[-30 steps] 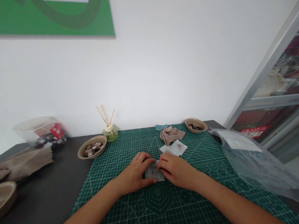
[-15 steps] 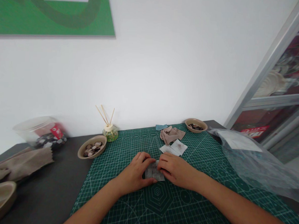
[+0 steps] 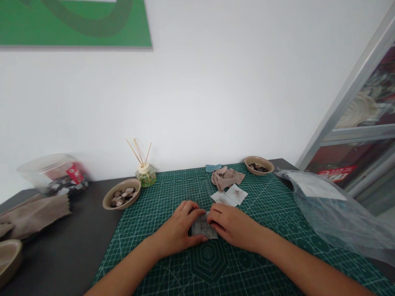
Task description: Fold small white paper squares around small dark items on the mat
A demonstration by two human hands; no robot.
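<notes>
A small smudged grey-white sheet (image 3: 203,228), like a thin wipe, lies on the green cutting mat (image 3: 166,273) between my hands. My left hand (image 3: 180,228) grips its left side, the thumb along the near edge and the index finger along the far one. The curled fingers of my right hand (image 3: 229,223) pinch at its upper right part; whether anything else is between them is hidden. Just beyond my right hand lie two more smudged white sheets (image 3: 236,194). Behind those sit a crumpled beige cloth (image 3: 227,178) and a small blue cloth piece (image 3: 212,168).
A bowl of dark and pale round pieces (image 3: 121,195) stands left, near a reed diffuser (image 3: 146,175). Another bowl (image 3: 258,166) is at back right. A clear plastic bag (image 3: 338,215) lies right; a tub (image 3: 54,174), beige cloth (image 3: 34,215) and bowl (image 3: 1,261) are left.
The fingers of my right hand have shifted very slightly to the left and upward over the sheet. My left hand and the other things look unchanged.
</notes>
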